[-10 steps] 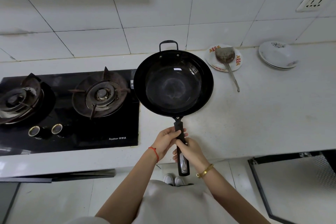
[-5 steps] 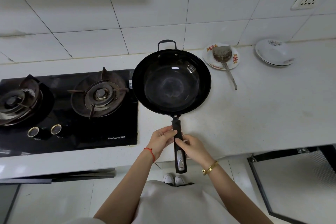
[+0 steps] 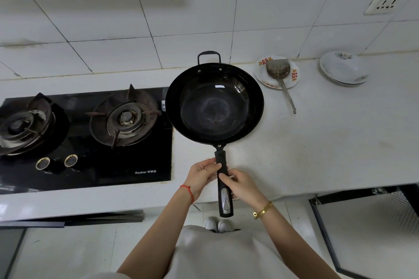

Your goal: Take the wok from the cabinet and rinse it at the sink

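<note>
Head view: you have the black wok (image 3: 214, 103) out of the cabinet and level, bowl up, over the white countertop (image 3: 328, 133) just right of the gas hob (image 3: 86, 140); whether its base touches the counter cannot be told. Both hands are on its long handle (image 3: 223, 179): your left hand (image 3: 203, 174) pinches it from the left near the bowl, your right hand (image 3: 240, 184) wraps it from the right slightly lower. The handle's end sticks out past the counter's front edge, toward you.

The sink is not in view, so the step in hand is judged to be the carry. The weight sits far ahead of your grip, so the bowl will want to dip. Wrap the left fingers fully round the handle rather than pinching, or move 1 hand to the small loop handle (image 3: 209, 56) at the far rim.

Swing wide of the hob's right burner (image 3: 125, 118). At the counter's back edge, keep the rim off the spatula (image 3: 281, 79) lying on its patterned plate (image 3: 275, 72), and off the stacked white plates (image 3: 343, 68) farther right.
</note>
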The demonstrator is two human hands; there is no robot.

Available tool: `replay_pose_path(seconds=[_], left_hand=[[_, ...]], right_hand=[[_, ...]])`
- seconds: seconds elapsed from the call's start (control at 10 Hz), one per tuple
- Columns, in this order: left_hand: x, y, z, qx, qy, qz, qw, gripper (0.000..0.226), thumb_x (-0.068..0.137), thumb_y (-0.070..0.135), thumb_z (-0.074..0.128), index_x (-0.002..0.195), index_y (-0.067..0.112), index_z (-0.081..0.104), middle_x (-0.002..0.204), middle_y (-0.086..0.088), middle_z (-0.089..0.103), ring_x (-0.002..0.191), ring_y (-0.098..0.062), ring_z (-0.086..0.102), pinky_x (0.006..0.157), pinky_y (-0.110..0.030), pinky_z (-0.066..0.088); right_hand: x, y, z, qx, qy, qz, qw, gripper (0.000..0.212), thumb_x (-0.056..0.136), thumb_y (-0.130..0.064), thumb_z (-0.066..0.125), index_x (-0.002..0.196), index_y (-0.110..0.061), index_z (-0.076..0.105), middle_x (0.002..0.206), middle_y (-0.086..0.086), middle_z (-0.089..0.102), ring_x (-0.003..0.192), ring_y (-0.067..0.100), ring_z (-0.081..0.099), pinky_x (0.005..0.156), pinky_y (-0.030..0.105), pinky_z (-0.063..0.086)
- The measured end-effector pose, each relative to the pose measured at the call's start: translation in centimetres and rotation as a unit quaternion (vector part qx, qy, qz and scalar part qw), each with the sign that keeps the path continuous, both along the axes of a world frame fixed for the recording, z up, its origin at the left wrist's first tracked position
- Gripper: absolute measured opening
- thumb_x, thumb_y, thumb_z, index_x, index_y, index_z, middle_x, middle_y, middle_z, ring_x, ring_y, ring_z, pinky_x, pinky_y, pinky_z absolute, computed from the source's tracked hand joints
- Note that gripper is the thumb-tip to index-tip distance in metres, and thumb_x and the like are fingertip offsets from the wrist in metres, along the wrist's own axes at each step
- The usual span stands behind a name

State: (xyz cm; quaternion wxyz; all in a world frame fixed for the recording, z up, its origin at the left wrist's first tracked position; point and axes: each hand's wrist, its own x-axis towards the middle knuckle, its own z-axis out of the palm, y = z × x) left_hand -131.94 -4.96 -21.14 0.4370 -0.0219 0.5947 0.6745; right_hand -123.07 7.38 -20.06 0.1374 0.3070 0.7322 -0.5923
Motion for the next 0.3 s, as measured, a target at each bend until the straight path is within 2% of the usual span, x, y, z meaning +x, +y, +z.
replay_pose_path(seconds=[0.1,0.2,0.3], left_hand=[[-0.01,-0.01,0.11,-0.001,0.003,-0.001,1.000,0.031,0.092,0.009,0.060,0.122,0.003,0.065,0.110,-0.016,0.073,0.106,-0.023,0.069,0.092,-0.024,0.054],[0.01,-0.03,0.40,-0.050,0.045,-0.012,0.998,0.032,0.091,0.012,0.063,0.123,0.006,0.065,0.107,-0.011,0.074,0.104,-0.020,0.070,0.097,-0.028,0.052],[-0.58,-0.34,-0.01,-0.118,0.127,-0.029,0.984,0.039,0.090,0.021,0.065,0.127,0.010,0.062,0.104,-0.006,0.076,0.105,-0.017,0.069,0.102,-0.034,0.050]], right_hand=[[0.06,0.22,0.24,0.005,0.004,0.003,1.000,0.030,0.092,-0.038,0.060,0.097,-0.010,0.067,0.083,0.005,0.070,0.075,0.020,0.071,0.065,0.035,0.061],[0.14,0.41,0.59,0.027,-0.001,-0.001,1.000,0.037,0.095,-0.038,0.057,0.094,-0.003,0.066,0.082,0.009,0.070,0.072,0.022,0.071,0.064,0.036,0.062],[-0.10,0.90,0.70,0.092,0.018,0.000,0.996,0.039,0.097,-0.039,0.051,0.090,-0.004,0.065,0.081,0.006,0.072,0.071,0.022,0.071,0.073,0.042,0.060]])
